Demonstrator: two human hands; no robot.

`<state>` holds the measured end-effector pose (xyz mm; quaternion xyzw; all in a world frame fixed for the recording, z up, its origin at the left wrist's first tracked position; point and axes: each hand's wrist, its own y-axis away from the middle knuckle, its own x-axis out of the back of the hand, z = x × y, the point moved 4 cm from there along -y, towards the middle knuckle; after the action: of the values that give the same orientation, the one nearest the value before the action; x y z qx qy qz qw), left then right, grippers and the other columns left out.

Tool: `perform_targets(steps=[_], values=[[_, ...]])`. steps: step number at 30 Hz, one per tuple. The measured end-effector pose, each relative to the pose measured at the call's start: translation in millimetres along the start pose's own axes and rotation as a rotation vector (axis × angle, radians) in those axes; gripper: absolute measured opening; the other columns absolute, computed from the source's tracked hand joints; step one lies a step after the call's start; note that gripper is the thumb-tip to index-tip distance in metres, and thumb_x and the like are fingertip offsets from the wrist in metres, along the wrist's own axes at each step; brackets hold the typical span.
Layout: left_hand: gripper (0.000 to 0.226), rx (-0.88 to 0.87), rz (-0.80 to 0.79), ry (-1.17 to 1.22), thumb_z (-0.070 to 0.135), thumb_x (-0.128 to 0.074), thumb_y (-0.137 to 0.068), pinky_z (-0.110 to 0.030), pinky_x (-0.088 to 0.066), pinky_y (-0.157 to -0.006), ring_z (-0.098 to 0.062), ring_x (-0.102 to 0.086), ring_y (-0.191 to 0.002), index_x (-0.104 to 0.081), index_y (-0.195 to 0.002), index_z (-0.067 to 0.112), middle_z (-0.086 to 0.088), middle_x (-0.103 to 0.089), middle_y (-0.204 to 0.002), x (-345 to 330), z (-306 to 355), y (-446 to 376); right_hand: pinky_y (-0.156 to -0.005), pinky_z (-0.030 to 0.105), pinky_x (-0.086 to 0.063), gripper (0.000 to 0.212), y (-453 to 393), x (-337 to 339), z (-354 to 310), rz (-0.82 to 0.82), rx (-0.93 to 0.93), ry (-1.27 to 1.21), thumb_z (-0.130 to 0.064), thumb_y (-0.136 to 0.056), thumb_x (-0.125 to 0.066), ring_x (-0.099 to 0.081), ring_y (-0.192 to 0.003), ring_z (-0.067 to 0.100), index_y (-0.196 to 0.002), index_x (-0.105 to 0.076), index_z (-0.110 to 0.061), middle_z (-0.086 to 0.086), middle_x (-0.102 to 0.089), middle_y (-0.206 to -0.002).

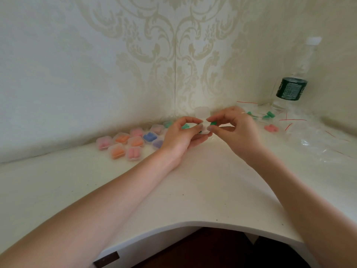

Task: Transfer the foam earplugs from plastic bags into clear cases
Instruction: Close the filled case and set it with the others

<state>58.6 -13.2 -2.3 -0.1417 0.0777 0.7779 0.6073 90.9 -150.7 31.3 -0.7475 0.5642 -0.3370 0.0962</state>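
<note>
My left hand grips a small clear case above the white counter, with a green earplug showing inside it. My right hand pinches another green foam earplug right at the case's opening. Whether that earplug touches the case I cannot tell. An empty clear case stands behind my fingers by the wall. To the right lie plastic bags with red zip strips holding green earplugs and pink earplugs.
Several filled clear cases with pink, orange, blue, purple and green earplugs sit in a cluster at the left along the wall. A water bottle with a dark green label stands at the back right. Empty crumpled bags lie on the counter's right side.
</note>
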Motion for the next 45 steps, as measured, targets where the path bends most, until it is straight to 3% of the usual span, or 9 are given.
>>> perform_targets(steps=[8,15,21,28,32,34,36,40,45], values=[[0.009,0.024,-0.067,0.031,0.003,-0.055,-0.094,-0.026,-0.058,-0.078,-0.019,-0.072,-0.075,-0.063,-0.094,0.006,-0.013,-0.071,-0.087,-4,-4,1,-0.073,0.030,-0.039,0.008,0,-2,10,0.024,0.090,0.248,-0.027,-0.078,-0.074,-0.051,-0.077,0.002,-0.080,-0.067,-0.031,-0.013,-0.065,-0.082],[0.013,0.048,-0.015,0.116,0.002,-0.055,-0.093,-0.028,-0.059,-0.073,-0.025,-0.072,-0.075,-0.052,-0.103,0.010,-0.014,-0.071,-0.083,-2,-2,1,-0.071,0.019,-0.035,0.003,1,-1,5,0.077,0.097,0.181,-0.032,-0.086,-0.066,-0.051,-0.080,0.002,-0.087,-0.064,-0.033,-0.013,-0.059,-0.099],[0.027,0.092,0.014,0.074,0.003,-0.060,-0.090,-0.027,-0.059,-0.070,-0.023,-0.070,-0.073,-0.049,-0.115,0.006,-0.016,-0.070,-0.090,-2,-3,-1,-0.095,0.023,-0.038,0.098,1,3,15,-0.134,-0.025,0.182,-0.033,-0.066,-0.085,-0.043,-0.123,0.003,-0.144,-0.026,-0.035,-0.015,-0.042,-0.138],[0.021,0.162,-0.079,0.124,0.013,-0.045,-0.100,-0.033,-0.060,-0.074,-0.025,-0.071,-0.073,-0.052,-0.119,0.005,-0.017,-0.069,-0.092,-4,0,1,-0.080,0.016,-0.047,0.029,1,1,10,-0.123,0.062,0.210,-0.019,-0.084,-0.071,-0.057,-0.091,-0.010,-0.112,-0.065,-0.025,-0.026,-0.062,-0.093],[0.020,0.060,-0.114,0.003,0.008,-0.057,-0.093,-0.029,-0.058,-0.078,-0.028,-0.070,-0.090,-0.057,-0.113,0.014,-0.017,-0.068,-0.107,-6,-1,3,-0.085,0.031,-0.047,0.015,2,1,7,-0.069,0.060,0.264,-0.023,-0.096,-0.053,-0.063,-0.073,-0.004,-0.110,-0.058,-0.025,-0.019,-0.066,-0.079],[0.021,-0.097,-0.105,-0.174,0.006,-0.068,-0.085,-0.027,-0.057,-0.078,-0.023,-0.069,-0.094,-0.061,-0.101,0.017,-0.011,-0.068,-0.110,-7,0,3,-0.074,0.024,-0.048,0.003,4,0,6,-0.078,0.007,0.140,-0.019,-0.097,-0.051,-0.065,-0.064,0.004,-0.098,-0.049,-0.022,-0.012,-0.069,-0.073],[0.018,-0.218,-0.046,-0.256,0.005,-0.073,-0.080,-0.027,-0.057,-0.075,-0.018,-0.069,-0.089,-0.063,-0.089,0.017,-0.006,-0.068,-0.102,-5,2,2,-0.064,0.019,-0.052,0.007,4,-3,5,-0.098,-0.080,-0.049,-0.017,-0.096,-0.055,-0.068,-0.066,0.010,-0.090,-0.051,-0.018,-0.003,-0.071,-0.076],[0.018,-0.296,0.013,-0.261,0.001,-0.073,-0.078,-0.031,-0.058,-0.080,-0.018,-0.068,-0.088,-0.064,-0.081,0.016,-0.003,-0.069,-0.087,1,4,-2,-0.072,0.023,-0.057,0.012,1,-6,8,-0.135,-0.140,-0.162,-0.010,-0.089,-0.064,-0.071,-0.073,0.014,-0.099,-0.058,-0.010,0.003,-0.070,-0.088],[0.021,-0.357,0.015,-0.361,0.001,-0.073,-0.077,-0.030,-0.054,-0.084,-0.015,-0.065,-0.082,-0.062,-0.080,0.018,0.000,-0.068,-0.083,1,7,-5,-0.089,0.038,-0.053,0.013,0,-4,14,-0.084,-0.137,-0.088,-0.008,-0.090,-0.062,-0.068,-0.071,0.004,-0.097,-0.061,-0.019,-0.011,-0.074,-0.079]])
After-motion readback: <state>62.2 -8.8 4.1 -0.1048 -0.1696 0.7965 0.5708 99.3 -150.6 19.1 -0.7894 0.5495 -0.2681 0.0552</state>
